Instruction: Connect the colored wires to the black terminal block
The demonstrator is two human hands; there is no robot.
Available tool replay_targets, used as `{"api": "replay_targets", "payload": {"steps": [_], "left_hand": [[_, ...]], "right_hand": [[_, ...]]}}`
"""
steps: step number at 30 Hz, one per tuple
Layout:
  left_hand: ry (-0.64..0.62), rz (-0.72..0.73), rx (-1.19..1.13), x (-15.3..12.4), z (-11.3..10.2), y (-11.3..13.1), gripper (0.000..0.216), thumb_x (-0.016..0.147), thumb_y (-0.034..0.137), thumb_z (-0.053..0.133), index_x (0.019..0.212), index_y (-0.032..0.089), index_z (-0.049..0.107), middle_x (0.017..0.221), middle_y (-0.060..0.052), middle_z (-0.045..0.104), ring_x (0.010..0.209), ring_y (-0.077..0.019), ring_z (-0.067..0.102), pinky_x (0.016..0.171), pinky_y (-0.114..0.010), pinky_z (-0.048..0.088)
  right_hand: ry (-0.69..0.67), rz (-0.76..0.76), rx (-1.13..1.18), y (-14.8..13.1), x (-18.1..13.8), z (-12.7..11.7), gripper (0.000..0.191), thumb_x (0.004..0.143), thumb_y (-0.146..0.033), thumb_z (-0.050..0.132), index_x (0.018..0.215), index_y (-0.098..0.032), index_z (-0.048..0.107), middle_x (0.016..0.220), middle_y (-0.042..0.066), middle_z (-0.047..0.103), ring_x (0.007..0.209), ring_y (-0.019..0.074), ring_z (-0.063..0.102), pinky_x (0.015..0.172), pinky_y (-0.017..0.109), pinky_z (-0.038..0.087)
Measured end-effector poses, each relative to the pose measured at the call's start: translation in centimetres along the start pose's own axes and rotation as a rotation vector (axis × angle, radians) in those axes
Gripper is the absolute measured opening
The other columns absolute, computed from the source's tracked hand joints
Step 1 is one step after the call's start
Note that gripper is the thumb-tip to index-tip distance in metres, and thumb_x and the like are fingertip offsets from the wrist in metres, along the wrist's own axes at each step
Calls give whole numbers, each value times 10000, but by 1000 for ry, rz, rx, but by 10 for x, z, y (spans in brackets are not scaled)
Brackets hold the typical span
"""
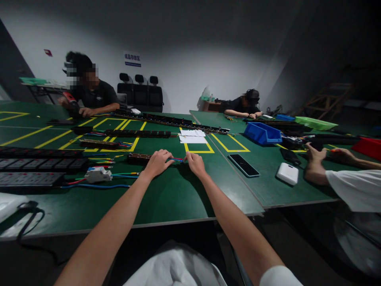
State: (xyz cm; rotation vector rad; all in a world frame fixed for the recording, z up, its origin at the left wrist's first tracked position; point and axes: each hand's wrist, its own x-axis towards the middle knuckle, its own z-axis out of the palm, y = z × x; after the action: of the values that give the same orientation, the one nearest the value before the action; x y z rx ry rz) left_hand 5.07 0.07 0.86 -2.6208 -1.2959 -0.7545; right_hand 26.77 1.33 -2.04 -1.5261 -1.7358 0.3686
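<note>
My left hand (159, 163) is closed over the right end of a dark strip (138, 158) with copper-coloured lines, where thin wires come out. Red and blue wires (177, 159) bridge the small gap between my two hands. My right hand (195, 163) pinches the far ends of these wires; its fingertips hide the tips. Left of my hands lie a grey-white breaker (99, 174) with blue and yellow-green wires, and power strips with rows of sockets (32, 179).
White papers (193, 136) lie beyond my hands. A phone (243, 165), a white box-shaped device (287, 174) and a blue bin (262, 133) are to the right. A co-worker's hands (315, 159) work at far right. Across the table, another person holds a red power tool (70, 100).
</note>
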Motion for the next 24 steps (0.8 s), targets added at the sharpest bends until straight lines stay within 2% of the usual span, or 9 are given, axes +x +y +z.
{"api": "replay_targets", "payload": {"steps": [7,13,24], "left_hand": [[-7,12,-24,-1,2,-2,188,924,364,587,1034,221,640,1028,-63,681,998,-244,597,898,-393,462],[-19,-12,-41,-1,3,-2,165,921,203,546,1044,211,656,1065,-57,691,1020,-221,617,920,-378,479],[-15,-9,25,-2,5,-2,250,970,262,448,1041,215,683,1003,-64,724,951,-228,635,859,-381,473]], "right_hand": [[6,-8,9,-1,-1,-1,579,1017,-488,311,746,-220,746,751,51,714,707,186,622,660,247,382],[-3,-7,8,0,0,0,579,1019,-495,316,753,-218,749,761,54,715,739,191,636,671,245,387],[3,-7,3,0,-1,2,559,1021,-492,327,740,-212,721,735,47,699,686,188,616,611,243,355]]}}
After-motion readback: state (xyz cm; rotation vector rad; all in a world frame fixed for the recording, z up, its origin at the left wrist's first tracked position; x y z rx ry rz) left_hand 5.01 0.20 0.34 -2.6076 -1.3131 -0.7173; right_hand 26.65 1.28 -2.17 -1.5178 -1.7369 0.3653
